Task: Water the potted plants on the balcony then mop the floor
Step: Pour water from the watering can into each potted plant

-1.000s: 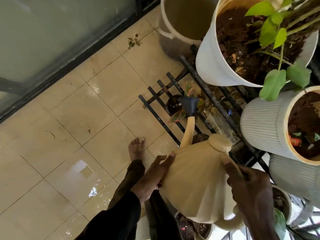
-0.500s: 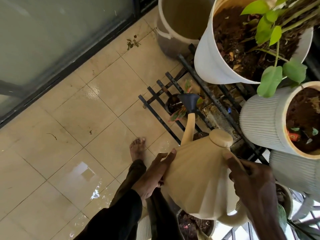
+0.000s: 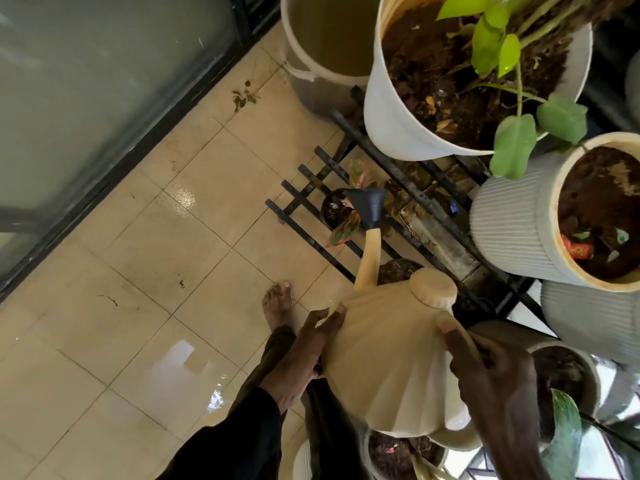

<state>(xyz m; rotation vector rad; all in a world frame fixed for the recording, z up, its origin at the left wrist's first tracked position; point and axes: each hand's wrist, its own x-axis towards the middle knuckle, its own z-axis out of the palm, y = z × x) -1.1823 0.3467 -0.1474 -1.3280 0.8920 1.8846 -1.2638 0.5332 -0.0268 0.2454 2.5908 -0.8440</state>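
A cream ribbed watering can (image 3: 388, 362) is tilted forward, its black rose (image 3: 369, 206) pointing at a small dark pot with red-green leaves (image 3: 337, 211) on the low black rack (image 3: 304, 216). My right hand (image 3: 491, 386) grips the can's handle at its upper right. My left hand (image 3: 304, 355) presses flat against the can's left side, fingers straight. A large white pot with a green-leaved plant (image 3: 391, 119) and a ribbed white pot of soil (image 3: 512, 230) stand on the higher shelf at right.
A beige bucket (image 3: 311, 64) stands at the back by the dark-framed glass door (image 3: 104, 81). The tiled floor (image 3: 173, 254) has wet patches near my bare foot (image 3: 277, 303). More pots (image 3: 398, 452) sit low beside my legs.
The can has tipped a little further forward and its spout has shifted slightly right over the small pot. Both hands keep their hold.
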